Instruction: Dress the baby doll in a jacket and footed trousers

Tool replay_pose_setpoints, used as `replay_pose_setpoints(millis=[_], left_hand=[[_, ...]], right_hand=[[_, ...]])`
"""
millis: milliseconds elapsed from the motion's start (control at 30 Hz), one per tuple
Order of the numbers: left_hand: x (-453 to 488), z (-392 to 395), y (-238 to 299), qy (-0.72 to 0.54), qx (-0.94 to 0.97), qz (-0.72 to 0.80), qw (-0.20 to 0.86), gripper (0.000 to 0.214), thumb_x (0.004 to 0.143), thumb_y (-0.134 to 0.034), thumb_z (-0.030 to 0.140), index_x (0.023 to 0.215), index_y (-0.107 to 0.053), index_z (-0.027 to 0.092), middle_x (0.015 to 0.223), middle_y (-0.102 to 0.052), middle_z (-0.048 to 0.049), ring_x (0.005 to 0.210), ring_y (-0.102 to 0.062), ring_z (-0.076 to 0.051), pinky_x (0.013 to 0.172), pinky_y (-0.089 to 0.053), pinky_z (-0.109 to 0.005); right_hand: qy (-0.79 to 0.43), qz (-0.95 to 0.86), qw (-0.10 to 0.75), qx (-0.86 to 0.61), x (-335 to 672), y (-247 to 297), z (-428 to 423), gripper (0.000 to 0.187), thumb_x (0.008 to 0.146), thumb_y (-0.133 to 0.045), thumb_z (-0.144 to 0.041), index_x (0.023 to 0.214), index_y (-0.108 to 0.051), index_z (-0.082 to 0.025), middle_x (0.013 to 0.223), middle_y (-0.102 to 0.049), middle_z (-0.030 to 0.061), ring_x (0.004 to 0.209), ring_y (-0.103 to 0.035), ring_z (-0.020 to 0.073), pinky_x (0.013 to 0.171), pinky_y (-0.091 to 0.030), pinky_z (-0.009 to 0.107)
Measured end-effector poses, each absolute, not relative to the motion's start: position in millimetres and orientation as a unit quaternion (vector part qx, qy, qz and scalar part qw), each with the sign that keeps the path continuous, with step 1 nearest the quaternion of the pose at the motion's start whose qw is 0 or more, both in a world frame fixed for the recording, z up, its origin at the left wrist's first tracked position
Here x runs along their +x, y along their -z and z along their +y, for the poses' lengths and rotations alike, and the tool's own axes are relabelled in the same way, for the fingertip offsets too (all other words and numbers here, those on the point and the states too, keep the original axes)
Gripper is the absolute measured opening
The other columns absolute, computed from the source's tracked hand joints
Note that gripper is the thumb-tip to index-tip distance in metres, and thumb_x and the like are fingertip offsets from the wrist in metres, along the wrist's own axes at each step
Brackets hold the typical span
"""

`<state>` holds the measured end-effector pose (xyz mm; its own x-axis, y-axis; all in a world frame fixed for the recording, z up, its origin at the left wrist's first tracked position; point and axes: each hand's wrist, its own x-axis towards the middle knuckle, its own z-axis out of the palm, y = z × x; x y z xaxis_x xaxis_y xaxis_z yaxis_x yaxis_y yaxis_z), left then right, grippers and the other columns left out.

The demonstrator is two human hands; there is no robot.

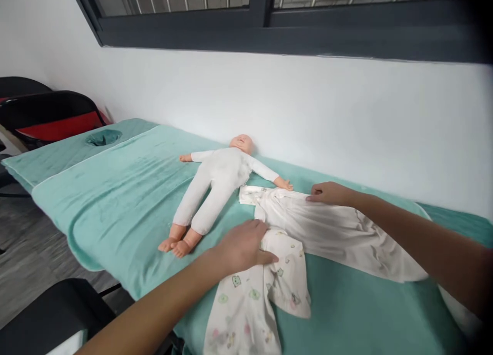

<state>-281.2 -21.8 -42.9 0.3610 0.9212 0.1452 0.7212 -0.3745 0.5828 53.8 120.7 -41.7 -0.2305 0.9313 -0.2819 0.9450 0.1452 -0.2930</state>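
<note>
A small baby garment (246, 309) lies spread on the draped table; one part has a printed animal pattern and a long plain white part (323, 226) stretches to the right. My left hand (244, 247) rests on the patterned part, its thumb apart from the bent fingers. With finger and thumb together, my right hand (333, 193) pinches the upper edge of the white part. Beyond them a baby doll (221, 172) in a white body lies on its back, arms spread. Its hand (284, 183) lies close against the garment's upper edge.
A teal cover (127, 190) drapes the table, which has a face hole (103, 137) at its far left end. Behind it stands a white wall (346, 108) under a dark window frame (231, 31). Black chairs (50, 108) are at the left, and a black seat (57, 314) is at lower left.
</note>
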Motion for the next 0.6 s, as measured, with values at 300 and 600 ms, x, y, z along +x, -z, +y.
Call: replay_pose_setpoints(millis=[300,600], left_hand=[[-221,-51,-4,-0.263,0.903,0.328,0.086,0.026,0.084,-0.058,0.024,0.108,-0.067,0.028,0.142,-0.052,-0.0073,0.134,-0.043,-0.029,0.109,-0.039,-0.042],[-217,-119,-55,-0.250,0.915,0.272,-0.163,0.029,0.093,-0.039,0.015,0.110,-0.060,0.025,0.096,-0.061,-0.0071,0.094,-0.059,-0.024,0.084,-0.044,-0.037]], right_hand=[[0.218,0.835,-0.144,0.483,24,-26,-6,0.031,0.091,-0.046,-0.044,0.102,-0.070,-0.028,0.107,-0.073,0.0003,0.098,-0.064,0.0248,0.085,-0.044,0.033],[0.199,0.757,-0.104,0.613,15,-119,-175,0.032,0.079,-0.064,-0.047,0.105,-0.068,-0.030,0.096,-0.073,0.0012,0.074,-0.065,0.0228,0.064,-0.045,0.031]])
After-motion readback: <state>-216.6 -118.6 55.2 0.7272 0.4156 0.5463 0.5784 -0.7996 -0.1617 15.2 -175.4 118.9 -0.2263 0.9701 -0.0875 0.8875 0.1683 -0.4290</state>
